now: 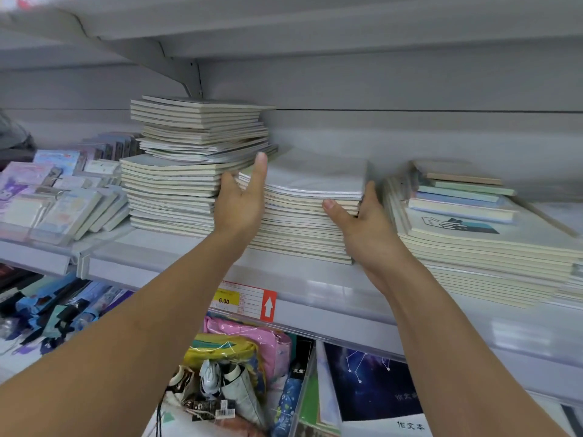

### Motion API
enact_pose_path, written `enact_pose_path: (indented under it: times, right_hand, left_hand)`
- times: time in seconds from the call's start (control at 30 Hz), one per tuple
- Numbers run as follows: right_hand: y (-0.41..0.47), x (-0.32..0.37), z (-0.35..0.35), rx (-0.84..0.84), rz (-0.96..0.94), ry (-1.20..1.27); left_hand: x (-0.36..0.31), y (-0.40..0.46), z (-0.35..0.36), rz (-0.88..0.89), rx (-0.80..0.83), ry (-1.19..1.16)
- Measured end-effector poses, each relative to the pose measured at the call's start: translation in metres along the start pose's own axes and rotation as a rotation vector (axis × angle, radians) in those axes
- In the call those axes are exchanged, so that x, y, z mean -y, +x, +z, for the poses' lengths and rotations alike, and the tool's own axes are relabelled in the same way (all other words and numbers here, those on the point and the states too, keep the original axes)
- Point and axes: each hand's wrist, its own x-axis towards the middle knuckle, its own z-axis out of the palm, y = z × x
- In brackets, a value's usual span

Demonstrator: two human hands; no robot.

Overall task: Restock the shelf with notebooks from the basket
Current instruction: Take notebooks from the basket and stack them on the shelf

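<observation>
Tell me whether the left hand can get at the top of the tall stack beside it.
Probably yes. The left hand rests on the left edge of the middle stack, right beside the tall stack. Nothing blocks the space above, though the upper shelf hangs close overhead.
</observation>
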Motion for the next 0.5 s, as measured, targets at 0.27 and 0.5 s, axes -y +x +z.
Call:
enact_pose_path:
  times: [0.27,0.5]
  right_hand:
    - [-0.001,-0.002,0.003,-0.076,-0.005,0.082]
    - [-0.001,-0.001,0.007,-0.090,0.052,-0.037]
  left_hand:
    - [0.012,0.009,-0.029,0.090,0.344,0.062]
    - [0.016,0.014,-0.043,0.161,0.420,0.122]
